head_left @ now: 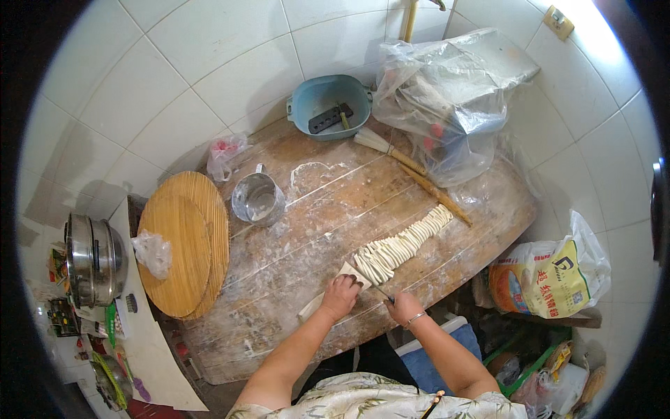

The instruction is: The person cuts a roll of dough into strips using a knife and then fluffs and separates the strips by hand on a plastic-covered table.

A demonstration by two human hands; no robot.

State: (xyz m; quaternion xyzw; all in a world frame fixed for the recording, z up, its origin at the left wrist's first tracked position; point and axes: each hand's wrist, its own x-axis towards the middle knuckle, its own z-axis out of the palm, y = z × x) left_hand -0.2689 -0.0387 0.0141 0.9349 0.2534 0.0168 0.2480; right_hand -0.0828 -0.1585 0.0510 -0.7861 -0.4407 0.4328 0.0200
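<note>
A folded strip of pale dough (314, 304) lies near the front edge of the floured wooden table. My left hand (340, 296) presses down on it with curled fingers, holding it in place. To the right, my right hand (405, 308) is closed around the handle of a knife (380, 290), whose blade meets the dough's cut end just beside my left fingertips. From there a long row of cut noodles (401, 246) runs up and to the right, the strands lying close side by side.
A rolling pin (436, 193) and a brush (391, 150) lie beyond the noodles. A metal cup (258, 199), round wooden lids (178, 244) and a blue basin (329, 107) stand farther back or left. Plastic-covered items (447, 98) fill the back right; a flour bag (544, 276) sits right.
</note>
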